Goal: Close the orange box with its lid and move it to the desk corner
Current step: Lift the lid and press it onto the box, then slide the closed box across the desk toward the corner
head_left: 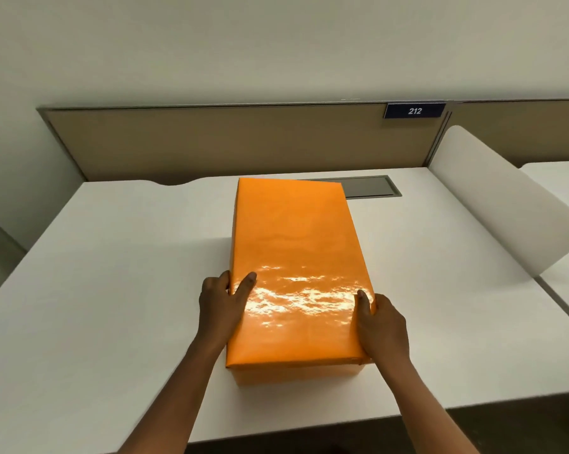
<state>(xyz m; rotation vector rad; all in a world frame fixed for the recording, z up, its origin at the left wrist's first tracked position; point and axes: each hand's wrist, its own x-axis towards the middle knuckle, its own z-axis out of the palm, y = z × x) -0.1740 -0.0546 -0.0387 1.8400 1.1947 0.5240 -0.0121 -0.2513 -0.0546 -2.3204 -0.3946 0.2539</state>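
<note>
A tall glossy orange box stands in the middle of the white desk (112,290), its long side running away from me. Its orange lid (293,250) sits on top and covers the box body (296,375), of which only a strip shows at the near end. My left hand (222,306) grips the lid's left edge, thumb on top. My right hand (381,326) grips the right edge near the front corner, thumb on top.
A beige partition (227,142) with a "212" sign (414,110) closes the desk's far side. A grey cable hatch (371,186) lies behind the box. A white curved divider (499,204) stands at the right edge, with another desk beyond.
</note>
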